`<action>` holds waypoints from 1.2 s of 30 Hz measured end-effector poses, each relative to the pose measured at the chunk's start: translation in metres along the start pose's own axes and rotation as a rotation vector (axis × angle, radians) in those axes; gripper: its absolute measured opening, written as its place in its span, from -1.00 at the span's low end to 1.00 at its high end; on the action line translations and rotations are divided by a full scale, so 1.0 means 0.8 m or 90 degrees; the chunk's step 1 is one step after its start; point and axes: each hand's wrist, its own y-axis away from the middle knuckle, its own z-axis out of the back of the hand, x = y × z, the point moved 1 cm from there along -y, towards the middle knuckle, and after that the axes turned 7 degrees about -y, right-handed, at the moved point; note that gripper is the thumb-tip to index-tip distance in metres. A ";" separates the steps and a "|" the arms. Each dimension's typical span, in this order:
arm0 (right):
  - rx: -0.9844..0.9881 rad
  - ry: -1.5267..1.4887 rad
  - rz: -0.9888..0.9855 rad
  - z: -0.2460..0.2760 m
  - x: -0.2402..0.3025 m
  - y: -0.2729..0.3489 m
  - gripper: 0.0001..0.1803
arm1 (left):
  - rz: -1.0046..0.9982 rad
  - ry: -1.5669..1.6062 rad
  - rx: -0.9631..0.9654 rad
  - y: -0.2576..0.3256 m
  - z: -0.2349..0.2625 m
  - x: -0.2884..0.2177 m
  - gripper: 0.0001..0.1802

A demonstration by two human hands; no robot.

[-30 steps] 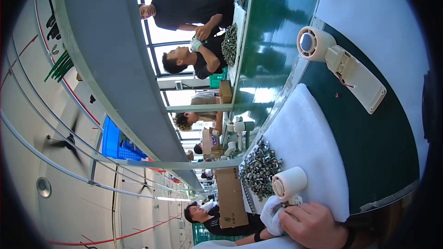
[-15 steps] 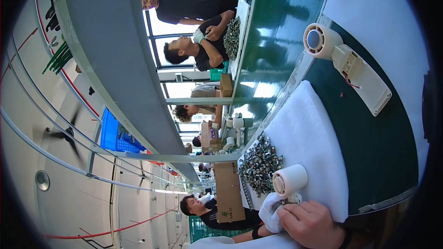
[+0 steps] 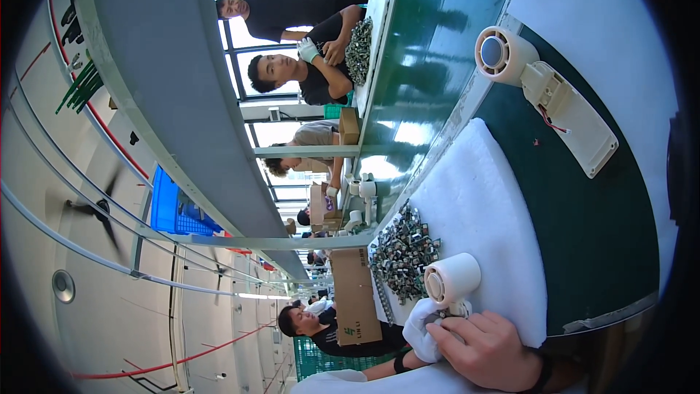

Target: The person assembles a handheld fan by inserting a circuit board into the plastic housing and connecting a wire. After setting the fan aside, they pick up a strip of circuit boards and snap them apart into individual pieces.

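Observation:
A white handheld fan point(image 3: 453, 279) with a round, grilled head sits at the lower middle, its neck running down between my two hands. My left hand point(image 3: 421, 332), in a white glove, is closed around it just below the head. From the right, my bare right hand point(image 3: 487, 350) reaches in, its fingers bent and pinched against the gloved fingertips. Something small and greyish shows between the fingertips, too hidden to name. The lower part of the fan is covered by my hands. Beside them lies a pile of small circuit boards point(image 3: 405, 252).
A white foam sheet point(image 3: 503, 211) lies on the dark green bench point(image 3: 583, 248). Farther up rests another fan point(image 3: 572, 113), its handle open with wires showing. A cardboard box point(image 3: 357, 295) stands by the boards. Co-workers sit and stand along the green conveyor point(image 3: 430, 51).
The whole view has shifted slightly. My bare fingers have opened up a little from the gloved ones, and a greyish bit now shows between them. A seated co-worker's head has turned.

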 end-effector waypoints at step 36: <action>-0.021 0.281 -0.065 -0.003 0.018 -0.016 -0.67 | -0.102 0.119 -0.107 -0.024 -0.019 -0.014 -0.65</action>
